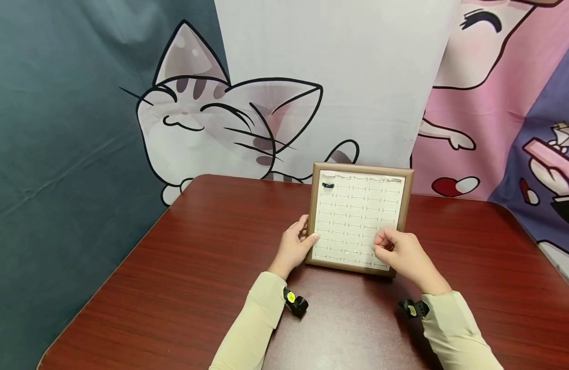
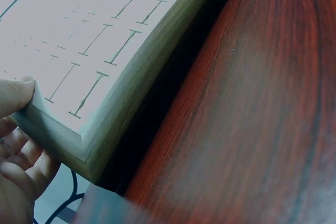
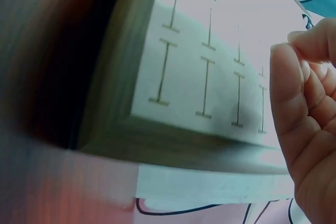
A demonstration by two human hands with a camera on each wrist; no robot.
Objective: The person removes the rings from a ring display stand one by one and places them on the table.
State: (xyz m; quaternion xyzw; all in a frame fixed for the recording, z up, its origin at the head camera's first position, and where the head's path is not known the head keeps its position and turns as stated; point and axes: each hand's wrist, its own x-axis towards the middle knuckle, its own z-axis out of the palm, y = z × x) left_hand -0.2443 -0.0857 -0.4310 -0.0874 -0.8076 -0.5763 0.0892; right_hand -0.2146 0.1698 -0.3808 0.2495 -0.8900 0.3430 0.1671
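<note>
On the worktop: a reddish-brown wooden worktop (image 1: 183,267) carried a square ring tray (image 1: 404,205) with a brown wooden frame and a white slotted insert, standing near the far edge, in front of the person.
Tray contents: a small dark ring (image 1: 328,185) sat in a slot at the far left corner of the insert; a few pale glints showed along the top row and near the front rows, too small to tell apart.
Left hand: the left hand (image 1: 295,245) held the tray's near left edge, its thumb lying over the frame onto the white insert and its fingers curled against the outer side; the left wrist view showed the thumb tip (image 2: 14,95) pressed on the frame corner.
Right hand: the right hand (image 1: 401,252) hovered over the near right corner of the insert, its grip drawn together with fingertips pinched downward; whether anything lay between them could not be told. The right wrist view showed its curled fingers (image 3: 299,103) just above the slots.
Sleeves: both arms wore pale cream sleeves (image 1: 252,329), each with a small black device at the wrist.
Backdrop: a cloth printed with a cartoon cat (image 1: 206,128) hung behind the worktop.
</note>
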